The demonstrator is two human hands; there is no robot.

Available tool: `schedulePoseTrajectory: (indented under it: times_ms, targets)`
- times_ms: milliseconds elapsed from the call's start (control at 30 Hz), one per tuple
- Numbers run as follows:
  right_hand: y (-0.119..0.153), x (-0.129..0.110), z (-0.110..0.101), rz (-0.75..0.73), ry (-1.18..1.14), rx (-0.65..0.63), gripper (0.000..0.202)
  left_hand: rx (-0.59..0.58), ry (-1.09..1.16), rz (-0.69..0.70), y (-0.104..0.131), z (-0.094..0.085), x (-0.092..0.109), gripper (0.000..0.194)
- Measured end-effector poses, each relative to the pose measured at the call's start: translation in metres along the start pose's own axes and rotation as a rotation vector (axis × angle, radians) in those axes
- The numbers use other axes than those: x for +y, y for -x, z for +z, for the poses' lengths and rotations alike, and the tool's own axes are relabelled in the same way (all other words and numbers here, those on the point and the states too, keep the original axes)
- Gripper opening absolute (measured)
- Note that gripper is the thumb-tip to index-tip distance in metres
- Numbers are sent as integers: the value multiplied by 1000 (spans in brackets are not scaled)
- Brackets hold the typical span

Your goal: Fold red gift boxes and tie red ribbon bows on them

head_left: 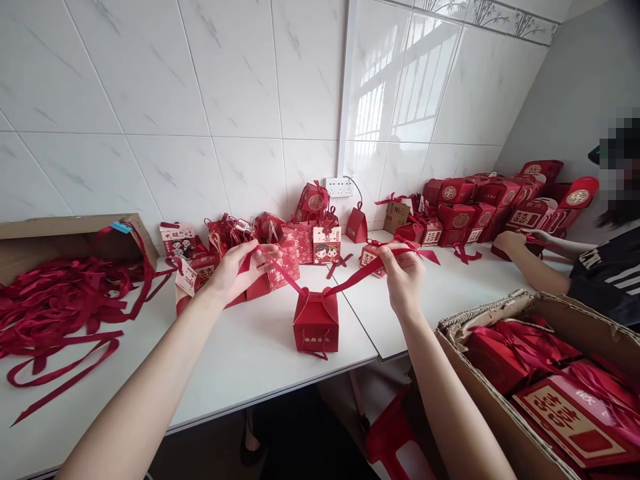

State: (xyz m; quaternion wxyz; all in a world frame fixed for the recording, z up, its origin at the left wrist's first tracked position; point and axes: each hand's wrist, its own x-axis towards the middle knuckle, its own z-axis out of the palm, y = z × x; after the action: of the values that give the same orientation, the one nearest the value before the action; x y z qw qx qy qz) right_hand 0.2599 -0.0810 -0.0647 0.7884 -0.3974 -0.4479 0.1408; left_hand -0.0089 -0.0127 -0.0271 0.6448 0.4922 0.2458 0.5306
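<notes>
Left edge of frame: loose red ribbons point(55, 300) heaped in an open cardboard box point(75, 230) and trailing onto the white table point(260, 373). Left of centre: the left hand point(247, 270), fingers partly spread, has one end of a red ribbon point(287, 275) between thumb and fingers; decorated red boxes and bags point(297, 250) stand behind. Lower centre: small red gift box point(316, 323) — upright on the table near its front edge, the ribbon running from its top toward both hands. Right of centre: right hand point(404, 277), fingers curled closed on the other ribbon end. Upper right: stacked red boxes point(467, 207) by the wall — a person point(613, 257) handles another. Lower right: open carton point(505, 313) holding beribboned boxes.
</notes>
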Motion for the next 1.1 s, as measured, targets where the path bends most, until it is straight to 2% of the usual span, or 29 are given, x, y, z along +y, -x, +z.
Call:
schedulePoseTrajectory:
  times_ms: [67,200,267,433,633,733,833,900,1000,1033,1100]
  targets:
    - [-2,-1,-1,4,-19,5,23,22,34,10,1,6,1,27]
    - [-8,-2,-6,35,-43,18,25,-3,33,37,4,11,-3,42]
    - [-11,-3,-8,13,-37,24,26,5,-39,65,4,10,-9,41]
    - [-17,-7,-8,-25,-57,-18,32,112,-309,182,-3,3,-30,29]
    - [-15,-22,-3,42,-256,-217,52,135,-263,206,-6,8,-39,23]
    - [-15,-27,-5,98,-274,-268,62,143,-154,207,-7,12,-39,32]
    - [-18,-22,-13,217,-224,-391,67,143,33,146,-8,13,-42,40]
    - [-20,-13,-18,342,-203,-542,71,138,129,84,-8,12,-44,34]
    - [-17,3,-19,522,-87,-745,82,140,201,40,-8,10,-46,19]
    - [-14,9,-18,542,4,-777,82,142,210,40,-8,9,-47,16]
    - [-5,17,-13,479,250,-819,69,141,220,48,-8,9,-46,13]
